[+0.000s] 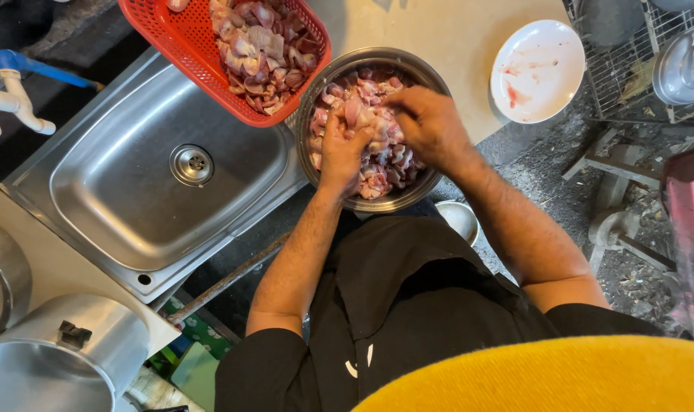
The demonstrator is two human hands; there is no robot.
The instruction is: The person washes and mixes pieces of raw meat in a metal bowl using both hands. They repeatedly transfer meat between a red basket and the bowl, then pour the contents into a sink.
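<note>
While both hands work down in the metal bowl (371,128), mixing or sorting raw meat pieces (377,156) looks like the step in hand. Head view, the only one: left hand (341,149) sunk among the pieces, fingers curled, closed on a bit of meat or just pressing — cannot tell. Right hand (431,122) arched over the heap, fingertips pinching at pieces; firm hold unclear too. Just beyond the hands, touching the bowl's rim, red basket (186,42) with more cut meat. Sink (133,191) off to the left-hand side, smeared white plate (536,70) past the right hand. Next move likely calls for a sure pinch on slippery pieces, kept low inside the bowl.
</note>
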